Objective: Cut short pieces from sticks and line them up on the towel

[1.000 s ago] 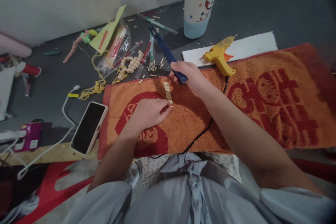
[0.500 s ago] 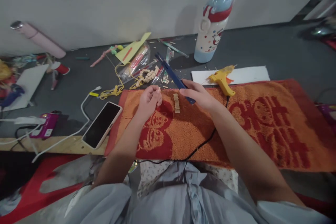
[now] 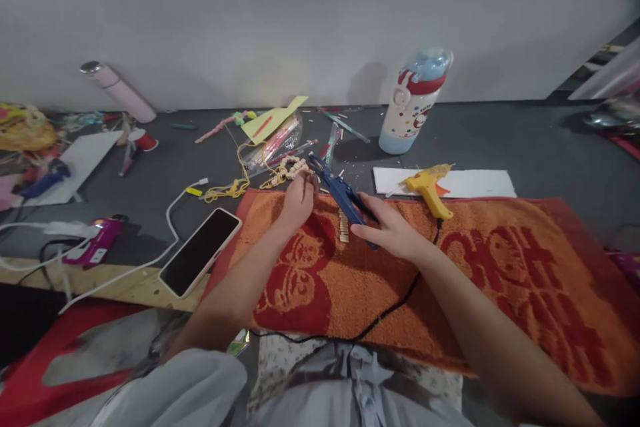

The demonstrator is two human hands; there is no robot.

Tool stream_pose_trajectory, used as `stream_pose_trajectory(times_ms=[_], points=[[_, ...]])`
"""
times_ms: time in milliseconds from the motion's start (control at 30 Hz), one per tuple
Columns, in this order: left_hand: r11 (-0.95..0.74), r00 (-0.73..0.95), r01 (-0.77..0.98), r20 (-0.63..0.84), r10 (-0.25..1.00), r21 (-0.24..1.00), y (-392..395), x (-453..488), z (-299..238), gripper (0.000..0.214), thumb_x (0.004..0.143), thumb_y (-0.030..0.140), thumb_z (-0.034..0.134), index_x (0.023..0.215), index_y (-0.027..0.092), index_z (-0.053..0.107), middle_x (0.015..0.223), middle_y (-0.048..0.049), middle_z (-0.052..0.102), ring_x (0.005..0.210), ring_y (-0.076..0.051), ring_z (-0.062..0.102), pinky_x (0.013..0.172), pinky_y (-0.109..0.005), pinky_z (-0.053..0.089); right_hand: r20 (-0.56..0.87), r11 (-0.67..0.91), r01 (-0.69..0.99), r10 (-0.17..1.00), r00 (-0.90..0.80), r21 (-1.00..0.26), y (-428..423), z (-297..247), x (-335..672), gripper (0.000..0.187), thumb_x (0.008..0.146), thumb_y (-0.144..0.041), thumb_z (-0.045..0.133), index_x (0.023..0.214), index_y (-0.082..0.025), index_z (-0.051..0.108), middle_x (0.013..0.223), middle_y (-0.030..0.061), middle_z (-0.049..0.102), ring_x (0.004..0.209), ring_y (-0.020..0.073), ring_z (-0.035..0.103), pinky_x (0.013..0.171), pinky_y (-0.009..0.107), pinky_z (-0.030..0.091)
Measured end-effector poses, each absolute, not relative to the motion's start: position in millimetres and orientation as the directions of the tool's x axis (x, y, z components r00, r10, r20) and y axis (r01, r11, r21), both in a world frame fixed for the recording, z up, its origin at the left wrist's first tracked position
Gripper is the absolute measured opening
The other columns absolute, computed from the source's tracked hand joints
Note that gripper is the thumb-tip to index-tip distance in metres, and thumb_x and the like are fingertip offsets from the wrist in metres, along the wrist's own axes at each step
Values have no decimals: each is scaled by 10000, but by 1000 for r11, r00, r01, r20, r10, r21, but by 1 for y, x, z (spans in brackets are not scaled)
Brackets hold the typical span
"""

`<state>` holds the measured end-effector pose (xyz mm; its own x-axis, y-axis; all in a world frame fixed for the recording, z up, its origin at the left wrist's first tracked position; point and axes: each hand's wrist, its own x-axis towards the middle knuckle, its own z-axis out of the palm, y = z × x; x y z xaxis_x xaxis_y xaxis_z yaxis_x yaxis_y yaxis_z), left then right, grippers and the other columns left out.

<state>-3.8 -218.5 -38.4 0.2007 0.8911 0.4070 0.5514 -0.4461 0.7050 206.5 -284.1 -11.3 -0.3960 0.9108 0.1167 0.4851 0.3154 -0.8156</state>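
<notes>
My right hand (image 3: 383, 223) is closed around the handles of a long blue plier-like tool (image 3: 343, 197). The handles are spread apart a little, and the jaws point up and to the left. Close to the jaws, my left hand (image 3: 300, 200) has its fingers pinched together; whatever is between them is too small to make out. Under the tool, a row of short pale stick pieces (image 3: 343, 227) lies on the orange and red towel (image 3: 370, 287). Just beyond my left hand is a loop of pale beads or pieces (image 3: 290, 168) with yellow string (image 3: 227, 190).
A yellow glue gun (image 3: 429, 187) rests on a white board (image 3: 475, 183), its black cord crossing the towel. A tall bottle (image 3: 413, 107) stands behind. Left of the towel lie a phone (image 3: 200, 253) and a white cable (image 3: 170, 213). Packaged sticks (image 3: 273, 147) lie at the back.
The view has tilted up, so things sit lower in the picture. The blue tool's handles have spread, and its jaws have come nearer to my left hand's fingers.
</notes>
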Motion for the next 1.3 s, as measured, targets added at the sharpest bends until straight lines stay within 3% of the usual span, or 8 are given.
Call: stream_pose_trajectory(times_ms=[133,467,1167,1300], points=[[-413,96,487,423,901,769,-221,-6,-41,223,919,346,273,804,201,397,671,-1,496,578,-110,482,588,-284,437,120,367,551,894,-431,-750,-286,-12,207,601,791,-555,518,1223,-141,468,1125,161,587,1022,314,562,882,471,445],[-378,70,472,394,916,796,-222,-9,-49,91,853,216,384,860,188,471,686,-2,543,589,-96,528,566,-239,453,152,426,515,858,-491,-744,-289,-15,204,687,804,-517,523,1355,-159,323,1298,180,485,1184,332,463,985,504,376],[-412,88,658,479,874,631,-222,-14,-47,134,830,214,419,823,171,546,720,-17,570,670,-124,540,643,-267,449,122,427,565,859,-496,-706,-288,-14,206,611,861,-527,412,1326,-136,345,1232,193,524,1190,350,447,997,519,360],[-416,99,664,479,872,621,-223,-14,-42,121,802,180,429,803,161,549,727,-24,592,686,-129,549,653,-266,450,111,409,548,861,-496,-730,-287,-14,206,513,871,-473,421,1286,-172,393,1189,164,553,1123,327,496,957,503,398]])
